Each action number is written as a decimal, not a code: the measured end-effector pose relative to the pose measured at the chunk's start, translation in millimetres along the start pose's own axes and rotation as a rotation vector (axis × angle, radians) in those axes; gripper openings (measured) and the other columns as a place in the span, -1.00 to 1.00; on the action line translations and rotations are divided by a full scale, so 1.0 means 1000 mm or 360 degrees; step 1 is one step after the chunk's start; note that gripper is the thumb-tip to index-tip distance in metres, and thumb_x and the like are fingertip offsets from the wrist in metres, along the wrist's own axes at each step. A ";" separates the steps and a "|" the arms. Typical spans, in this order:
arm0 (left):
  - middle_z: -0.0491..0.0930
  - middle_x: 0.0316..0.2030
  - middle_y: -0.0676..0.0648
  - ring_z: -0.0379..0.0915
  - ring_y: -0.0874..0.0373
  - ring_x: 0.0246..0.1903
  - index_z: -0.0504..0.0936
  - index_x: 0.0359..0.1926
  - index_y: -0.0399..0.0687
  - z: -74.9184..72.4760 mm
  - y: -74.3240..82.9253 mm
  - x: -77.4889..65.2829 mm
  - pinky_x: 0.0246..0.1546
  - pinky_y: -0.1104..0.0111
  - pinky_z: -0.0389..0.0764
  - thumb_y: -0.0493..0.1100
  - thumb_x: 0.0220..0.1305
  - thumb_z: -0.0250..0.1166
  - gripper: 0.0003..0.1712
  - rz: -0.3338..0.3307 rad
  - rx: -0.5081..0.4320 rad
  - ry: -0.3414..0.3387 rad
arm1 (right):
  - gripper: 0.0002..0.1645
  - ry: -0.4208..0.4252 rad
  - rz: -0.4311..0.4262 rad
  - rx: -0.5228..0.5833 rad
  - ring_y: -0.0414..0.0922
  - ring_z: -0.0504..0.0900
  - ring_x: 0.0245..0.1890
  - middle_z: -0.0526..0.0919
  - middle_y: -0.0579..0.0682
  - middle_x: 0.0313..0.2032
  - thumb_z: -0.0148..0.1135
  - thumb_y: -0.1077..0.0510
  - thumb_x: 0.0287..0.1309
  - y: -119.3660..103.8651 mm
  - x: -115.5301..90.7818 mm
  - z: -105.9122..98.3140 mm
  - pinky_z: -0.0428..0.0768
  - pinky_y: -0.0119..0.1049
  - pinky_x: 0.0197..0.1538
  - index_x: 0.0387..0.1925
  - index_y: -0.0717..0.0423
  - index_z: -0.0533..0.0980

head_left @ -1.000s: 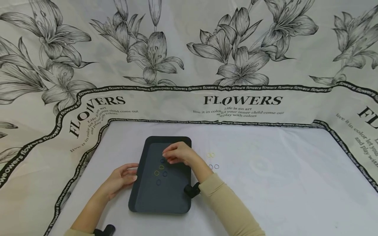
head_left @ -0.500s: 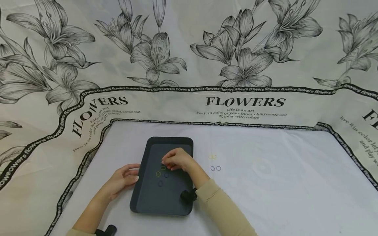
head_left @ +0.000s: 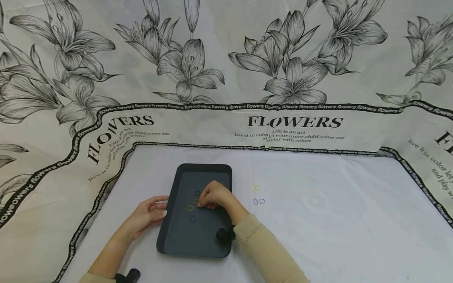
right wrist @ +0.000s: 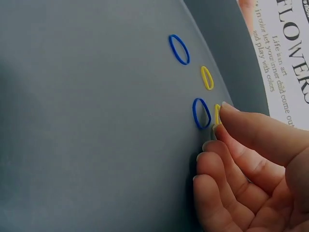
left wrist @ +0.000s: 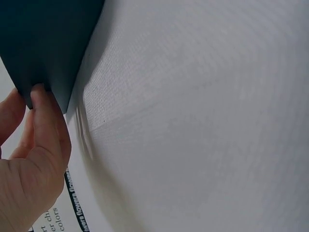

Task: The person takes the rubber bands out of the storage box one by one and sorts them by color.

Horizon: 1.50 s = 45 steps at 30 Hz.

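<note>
Steadying the tray, presumably: left hand, relaxed at left edge.
Right hand at yellow rubber band; pinching unclear.

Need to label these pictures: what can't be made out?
Head view: a blue ring, partly covered by the right hand.
Right wrist view: a yellow ring, partly behind that hand; pinched or merely touched, unclear.
Left wrist view: the tray, cut off by the picture's edges.
Head view: the yellow pair beside the tray, too small to tell touching from overlapping.
</note>
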<state>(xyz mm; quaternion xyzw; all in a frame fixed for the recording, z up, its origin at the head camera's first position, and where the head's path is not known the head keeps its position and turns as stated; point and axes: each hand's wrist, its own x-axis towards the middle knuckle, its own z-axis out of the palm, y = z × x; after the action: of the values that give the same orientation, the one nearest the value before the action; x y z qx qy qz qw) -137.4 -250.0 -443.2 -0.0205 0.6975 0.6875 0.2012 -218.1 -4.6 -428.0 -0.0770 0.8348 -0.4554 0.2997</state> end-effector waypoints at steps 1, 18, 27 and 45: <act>0.48 -0.02 -0.23 0.52 0.20 -0.20 0.12 0.30 -0.45 0.000 0.000 0.000 -0.23 0.40 0.56 -0.41 0.19 0.19 -0.31 -0.0003 0.0000 0.0001 | -0.92 -0.0001 -0.0010 -0.0038 -0.20 0.47 -0.71 0.56 -0.07 -0.71 0.45 0.33 -0.18 0.000 0.000 0.001 0.48 -0.38 -0.61 -0.58 0.21 0.65; 0.48 -0.03 -0.22 0.51 0.22 -0.22 0.11 0.31 -0.44 0.001 0.002 0.000 -0.25 0.40 0.55 -0.40 0.21 0.19 -0.31 -0.0010 0.0007 0.0007 | -0.86 -0.0097 -0.0111 -0.0206 -0.21 0.42 -0.72 0.48 -0.09 -0.75 0.41 0.33 -0.13 -0.003 -0.002 0.002 0.42 -0.41 -0.64 -0.66 0.21 0.59; 0.47 -0.03 -0.22 0.51 0.22 -0.21 0.12 0.30 -0.43 0.001 0.002 0.000 -0.24 0.40 0.55 -0.40 0.21 0.18 -0.32 -0.0022 0.0016 0.0004 | -0.90 -0.0224 -0.0049 0.0036 -0.20 0.52 -0.70 0.59 0.03 -0.67 0.33 0.41 -0.08 -0.002 -0.003 -0.003 0.52 -0.40 -0.58 -0.60 0.26 0.58; 0.48 -0.03 -0.21 0.50 0.22 -0.22 0.11 0.30 -0.45 0.001 0.003 -0.001 -0.24 0.41 0.55 -0.41 0.21 0.18 -0.32 -0.0028 0.0007 0.0015 | -0.95 -0.0237 -0.0085 0.0180 -0.16 0.59 -0.64 0.64 0.07 -0.59 0.35 0.40 -0.06 -0.015 -0.011 -0.012 0.61 -0.30 -0.46 -0.46 0.34 0.63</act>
<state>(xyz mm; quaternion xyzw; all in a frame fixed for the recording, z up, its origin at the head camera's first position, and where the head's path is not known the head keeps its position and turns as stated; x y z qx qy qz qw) -137.7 -248.5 -439.7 -0.0295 0.6998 0.6839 0.2039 -218.6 0.0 -406.1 -0.1157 0.7808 -0.5027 0.3525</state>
